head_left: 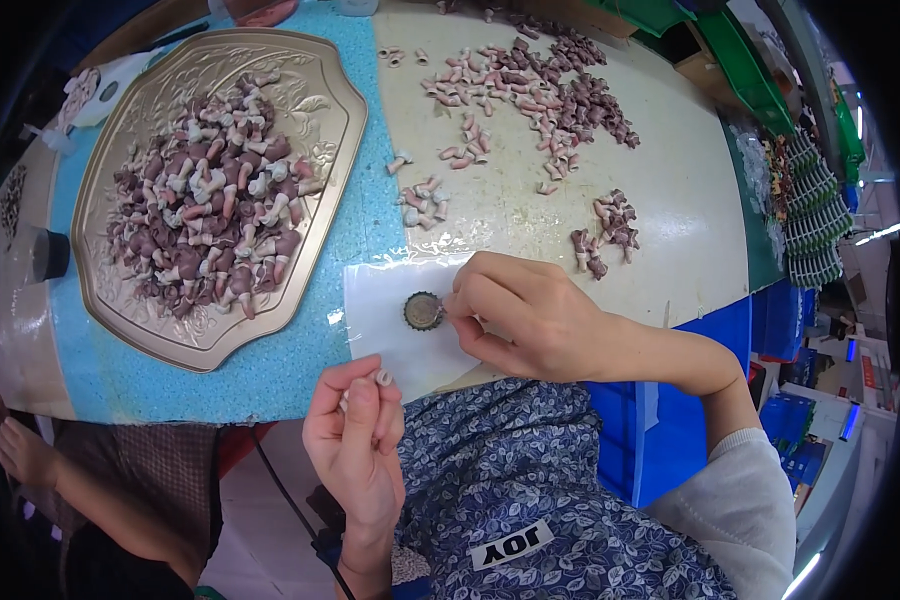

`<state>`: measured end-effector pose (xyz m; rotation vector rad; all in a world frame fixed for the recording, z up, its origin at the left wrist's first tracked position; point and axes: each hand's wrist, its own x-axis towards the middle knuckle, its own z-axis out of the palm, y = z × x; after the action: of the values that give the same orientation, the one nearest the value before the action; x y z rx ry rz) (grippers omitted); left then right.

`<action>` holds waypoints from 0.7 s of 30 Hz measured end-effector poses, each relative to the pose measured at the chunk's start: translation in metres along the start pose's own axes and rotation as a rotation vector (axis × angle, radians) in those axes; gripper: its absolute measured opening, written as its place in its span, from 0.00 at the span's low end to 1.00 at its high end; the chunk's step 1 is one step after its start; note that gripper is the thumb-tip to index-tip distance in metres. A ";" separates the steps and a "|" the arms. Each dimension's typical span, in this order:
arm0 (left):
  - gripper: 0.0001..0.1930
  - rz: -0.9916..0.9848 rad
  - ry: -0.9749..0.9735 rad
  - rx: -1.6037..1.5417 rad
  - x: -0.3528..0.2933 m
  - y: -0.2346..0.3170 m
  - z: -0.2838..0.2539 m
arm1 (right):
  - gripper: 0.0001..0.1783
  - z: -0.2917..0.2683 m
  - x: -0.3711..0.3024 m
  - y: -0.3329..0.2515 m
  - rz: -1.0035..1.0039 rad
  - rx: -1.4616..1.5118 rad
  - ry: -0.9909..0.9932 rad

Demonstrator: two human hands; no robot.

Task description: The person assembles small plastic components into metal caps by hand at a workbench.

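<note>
My left hand (pixel 358 440) is raised at the table's front edge, thumb and fingers closed on a small pale figurine part (pixel 383 378) with a hollow end. My right hand (pixel 540 320) is pinched at the right rim of a bottle cap (pixel 423 311); whatever its fingertips hold is too small to make out. The cap lies on a white sheet (pixel 375 290) and has something greyish-brown inside. To the left, a gold embossed tray (pixel 335 95) carries a heap of small pink, white and mauve figurine parts (pixel 205 200).
More small parts (pixel 540 95) lie scattered across the far table, with a small cluster (pixel 610 230) at right. A dark cup (pixel 50 254) stands left of the tray. Another person's hand (pixel 25 452) is at the left edge. Green bins (pixel 740 65) line the far right.
</note>
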<state>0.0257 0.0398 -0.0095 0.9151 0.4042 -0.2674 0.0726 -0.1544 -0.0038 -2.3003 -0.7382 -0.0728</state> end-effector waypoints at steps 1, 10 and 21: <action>0.09 -0.002 0.005 -0.008 0.001 0.000 0.000 | 0.10 0.001 0.001 0.000 0.000 -0.001 -0.009; 0.10 0.064 0.021 0.125 0.004 -0.001 0.001 | 0.12 -0.006 0.014 -0.006 -0.121 -0.177 -0.177; 0.10 0.035 -0.040 0.119 0.004 -0.005 0.011 | 0.08 -0.020 0.011 -0.029 0.247 0.326 0.091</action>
<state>0.0303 0.0277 -0.0084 1.0311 0.3381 -0.2800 0.0692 -0.1453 0.0321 -2.0415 -0.3829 0.0528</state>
